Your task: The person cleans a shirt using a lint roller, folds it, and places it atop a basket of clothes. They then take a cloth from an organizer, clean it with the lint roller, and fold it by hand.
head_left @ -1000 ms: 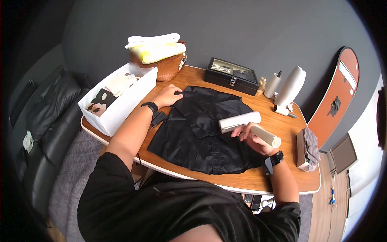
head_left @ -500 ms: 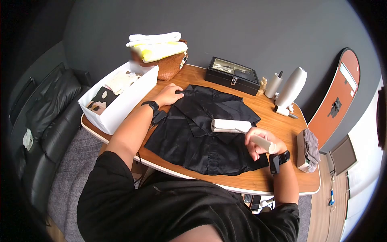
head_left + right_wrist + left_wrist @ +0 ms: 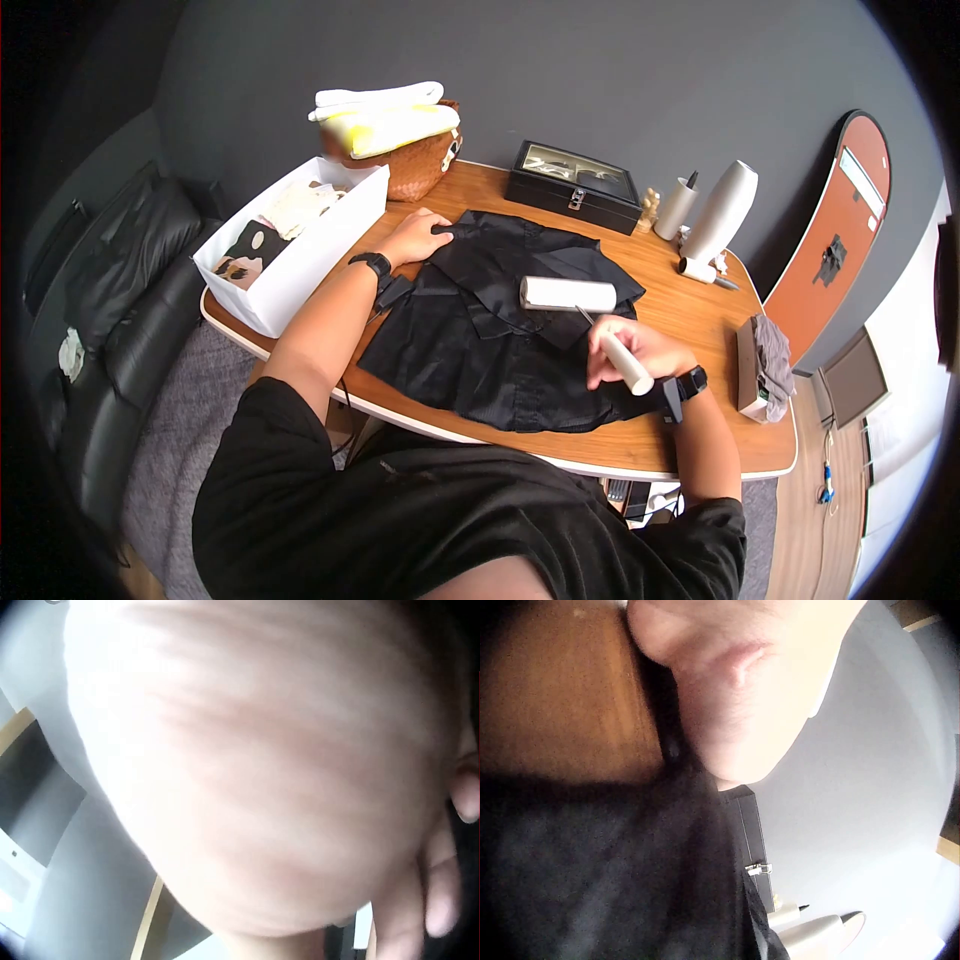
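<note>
A black satiny garment (image 3: pixel 440 345) lies spread on the wooden table, with folds across its middle. My left hand (image 3: pixel 415 238) pinches its upper left edge; in the left wrist view the cloth (image 3: pixel 607 862) runs up to that hand. My right hand (image 3: pixel 645 348) grips the pale handle of a lint roller (image 3: pixel 568 294), its fingers curled round it. The white roll lies crosswise over the middle of the garment, and the handle points down toward me. In the right wrist view the palm fills most of the picture and hides the roller's handle.
Left of my arm stands a white box (image 3: pixel 330 245) with cloths inside. Behind it sits a brown woven basket (image 3: pixel 415 175) topped with folded towels (image 3: pixel 400 125). A black glass-topped case (image 3: pixel 540 200), a white hair dryer (image 3: pixel 722 215) and a small box with grey cloth (image 3: pixel 770 365) line the far and right edges.
The lint roller's roll has shifted left across the garment, and its handle has swung downward. My right hand moved slightly right, then back left. My left hand keeps its place at the garment's edge.
</note>
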Available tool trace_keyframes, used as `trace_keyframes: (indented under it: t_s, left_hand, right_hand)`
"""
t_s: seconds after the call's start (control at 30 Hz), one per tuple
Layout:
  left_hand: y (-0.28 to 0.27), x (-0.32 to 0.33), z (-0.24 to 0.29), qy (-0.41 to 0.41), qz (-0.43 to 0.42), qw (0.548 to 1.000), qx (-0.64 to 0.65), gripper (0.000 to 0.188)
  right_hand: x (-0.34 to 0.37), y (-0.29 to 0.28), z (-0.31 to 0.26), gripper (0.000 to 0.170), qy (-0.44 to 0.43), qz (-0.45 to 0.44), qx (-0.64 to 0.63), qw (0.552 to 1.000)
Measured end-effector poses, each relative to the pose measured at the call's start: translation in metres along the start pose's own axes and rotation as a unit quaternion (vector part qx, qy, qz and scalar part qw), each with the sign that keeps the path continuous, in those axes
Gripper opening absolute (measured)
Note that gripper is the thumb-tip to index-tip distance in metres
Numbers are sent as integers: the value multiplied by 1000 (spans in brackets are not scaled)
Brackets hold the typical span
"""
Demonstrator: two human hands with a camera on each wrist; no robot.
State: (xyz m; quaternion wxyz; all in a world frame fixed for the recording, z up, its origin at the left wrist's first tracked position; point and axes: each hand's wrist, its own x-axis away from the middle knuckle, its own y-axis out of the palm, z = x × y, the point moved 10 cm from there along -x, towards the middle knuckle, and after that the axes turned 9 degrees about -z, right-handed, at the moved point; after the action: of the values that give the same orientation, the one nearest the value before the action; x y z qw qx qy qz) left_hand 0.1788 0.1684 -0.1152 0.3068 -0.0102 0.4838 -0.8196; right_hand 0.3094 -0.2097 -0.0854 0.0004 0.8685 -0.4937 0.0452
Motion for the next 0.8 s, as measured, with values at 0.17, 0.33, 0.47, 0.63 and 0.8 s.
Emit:
trace_keyframes:
  t_s: [0.17, 0.33, 0.47, 0.63, 0.8]
  left_hand:
    - [-2, 1, 2, 3, 1, 1000, 2, 38]
    - [-1, 0, 2, 9, -3, 1000, -8, 41]
    - [-1, 2, 2, -2, -3, 1000, 1, 41]
    - [0, 1, 0, -4, -1, 1000, 10, 41]
    - [-1, 1, 2, 11, 5, 1000, 0, 40]
  right_hand:
    - [-14, -30, 24, 27, -9, 79, 21, 997]
    - [-4, -17, 14, 30, 29, 61, 0, 998]
    - [13, -2, -8, 29, -9, -8, -25, 1000]
    - [40, 16, -14, 29, -9, -96, -97, 991]
    - [33, 8, -12, 28, -56, -116, -121, 984]
